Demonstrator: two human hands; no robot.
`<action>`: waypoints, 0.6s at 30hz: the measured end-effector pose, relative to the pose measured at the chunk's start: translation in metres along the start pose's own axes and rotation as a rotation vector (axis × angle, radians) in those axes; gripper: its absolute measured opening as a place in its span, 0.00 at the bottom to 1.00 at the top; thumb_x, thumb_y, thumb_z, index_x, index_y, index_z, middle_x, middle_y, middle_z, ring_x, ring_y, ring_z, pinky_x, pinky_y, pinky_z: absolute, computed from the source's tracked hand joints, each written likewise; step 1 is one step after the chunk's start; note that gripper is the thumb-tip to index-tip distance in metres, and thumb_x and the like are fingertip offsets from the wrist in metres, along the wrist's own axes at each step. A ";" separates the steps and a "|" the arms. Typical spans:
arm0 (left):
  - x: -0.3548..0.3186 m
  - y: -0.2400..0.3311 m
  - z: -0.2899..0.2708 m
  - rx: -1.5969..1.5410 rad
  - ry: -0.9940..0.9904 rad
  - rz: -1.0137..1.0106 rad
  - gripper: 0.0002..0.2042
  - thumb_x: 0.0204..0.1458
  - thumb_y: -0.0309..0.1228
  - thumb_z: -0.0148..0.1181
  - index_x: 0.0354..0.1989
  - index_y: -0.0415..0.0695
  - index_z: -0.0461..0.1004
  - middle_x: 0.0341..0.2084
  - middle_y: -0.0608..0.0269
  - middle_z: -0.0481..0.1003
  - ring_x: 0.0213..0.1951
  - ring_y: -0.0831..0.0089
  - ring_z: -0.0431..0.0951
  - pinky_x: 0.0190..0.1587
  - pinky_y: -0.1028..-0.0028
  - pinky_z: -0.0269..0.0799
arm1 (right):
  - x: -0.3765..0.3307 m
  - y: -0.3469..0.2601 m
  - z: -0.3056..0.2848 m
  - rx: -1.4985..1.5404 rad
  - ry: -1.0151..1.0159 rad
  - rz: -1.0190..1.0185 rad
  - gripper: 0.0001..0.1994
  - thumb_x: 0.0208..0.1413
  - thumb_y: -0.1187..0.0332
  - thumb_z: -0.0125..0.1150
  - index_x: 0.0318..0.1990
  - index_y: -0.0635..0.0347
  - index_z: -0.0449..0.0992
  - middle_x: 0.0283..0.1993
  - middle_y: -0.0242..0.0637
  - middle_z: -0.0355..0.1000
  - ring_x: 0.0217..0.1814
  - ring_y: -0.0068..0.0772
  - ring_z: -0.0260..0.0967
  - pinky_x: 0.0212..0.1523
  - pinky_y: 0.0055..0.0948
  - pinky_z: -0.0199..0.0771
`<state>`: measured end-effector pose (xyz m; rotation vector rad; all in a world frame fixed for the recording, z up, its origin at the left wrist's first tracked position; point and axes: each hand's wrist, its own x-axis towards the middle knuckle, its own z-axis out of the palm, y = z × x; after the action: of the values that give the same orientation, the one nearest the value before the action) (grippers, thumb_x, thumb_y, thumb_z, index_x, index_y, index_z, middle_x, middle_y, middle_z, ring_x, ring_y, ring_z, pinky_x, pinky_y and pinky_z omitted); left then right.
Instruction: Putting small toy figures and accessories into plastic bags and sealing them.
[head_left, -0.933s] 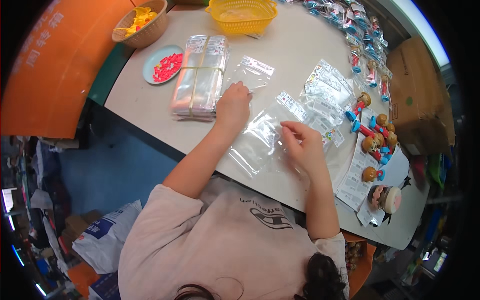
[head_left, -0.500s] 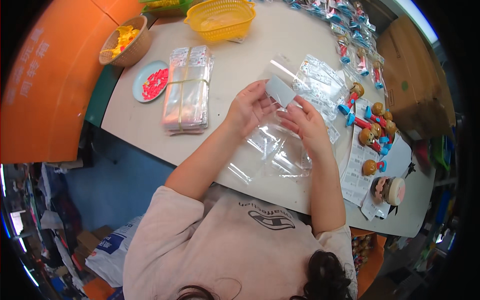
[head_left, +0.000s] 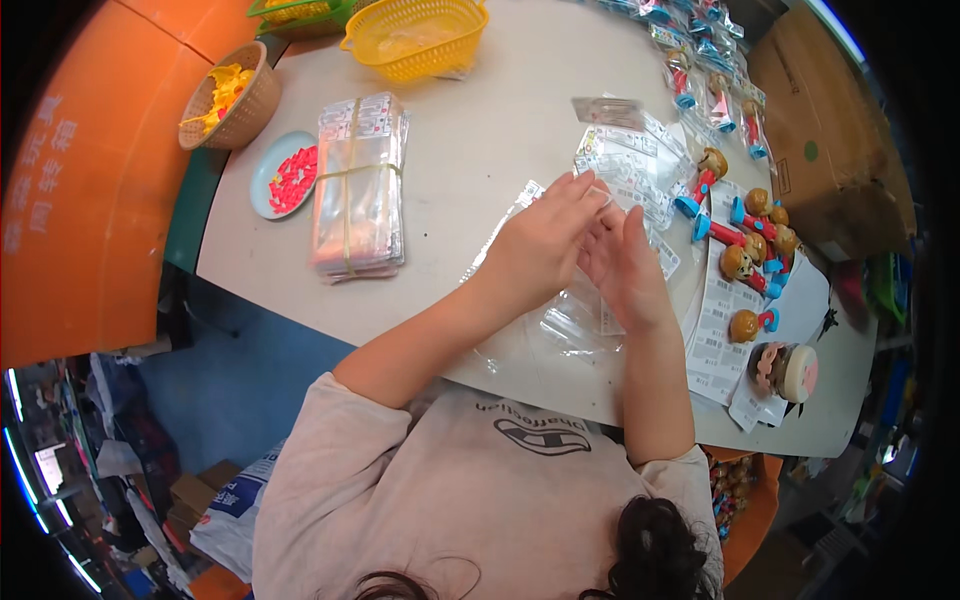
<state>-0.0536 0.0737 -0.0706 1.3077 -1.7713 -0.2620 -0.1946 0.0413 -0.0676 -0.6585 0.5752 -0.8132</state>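
The left hand [head_left: 548, 245] and the right hand [head_left: 628, 270] are hovering close together over the counter [head_left: 500, 120], nearer its front edge than its back edge. The left grip is looking narrow, with its fingers lying side by side and its back facing up. The right grip is bending a little, and its palm is facing the left hand. A small clear bit [head_left: 604, 196] is peeking out by the fingertips, but the hands are hiding the rest, so I cannot tell if either grip is holding it tight.

Some loose clear bags [head_left: 575, 325] are lying flat under the two hands, close to the front edge. They are sticking out below the right hand and shining in the light. Just past the fingertips, toward the back edge, a blurry gray strip [head_left: 608, 112] is showing. White printed bag tops [head_left: 625, 160] are lying in a messy pile beyond the right hand.

A fat bundle of clear bags [head_left: 358, 220] is sitting well to the left of the hands, with a band going around it both ways. A blue plate [head_left: 261, 192] is resting beside it at the left edge, and it is holding pink bits [head_left: 294, 180].

Little toys [head_left: 742, 262] with round brown tops are lying on papers [head_left: 712, 350] toward the right edge. A jar [head_left: 800, 375] is lying near the front right corner.
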 end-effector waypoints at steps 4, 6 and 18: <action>-0.002 0.008 0.000 -0.014 -0.014 -0.036 0.17 0.53 0.25 0.56 0.53 0.40 0.71 0.54 0.47 0.70 0.55 0.56 0.72 0.54 0.68 0.69 | 0.001 -0.009 -0.008 -0.012 -0.098 0.054 0.21 0.66 0.62 0.43 0.60 0.67 0.61 0.57 0.41 0.67 0.59 0.30 0.64 0.58 0.32 0.67; -0.004 0.008 -0.012 -0.242 -0.096 -0.228 0.19 0.53 0.28 0.58 0.54 0.39 0.70 0.54 0.45 0.70 0.55 0.55 0.72 0.56 0.67 0.67 | 0.000 -0.016 0.002 -0.024 0.032 0.056 0.18 0.66 0.64 0.42 0.57 0.67 0.64 0.53 0.42 0.69 0.58 0.32 0.66 0.55 0.33 0.70; -0.016 -0.015 -0.036 -0.985 -0.197 -0.938 0.24 0.52 0.24 0.60 0.57 0.31 0.61 0.35 0.48 0.78 0.36 0.71 0.80 0.36 0.78 0.77 | 0.011 -0.002 -0.008 -0.529 0.491 -0.168 0.28 0.58 0.67 0.58 0.64 0.62 0.59 0.59 0.43 0.65 0.61 0.36 0.64 0.55 0.32 0.68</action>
<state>-0.0164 0.0924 -0.0675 1.2365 -0.7751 -1.5852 -0.1948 0.0295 -0.0736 -1.0058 1.2187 -0.9975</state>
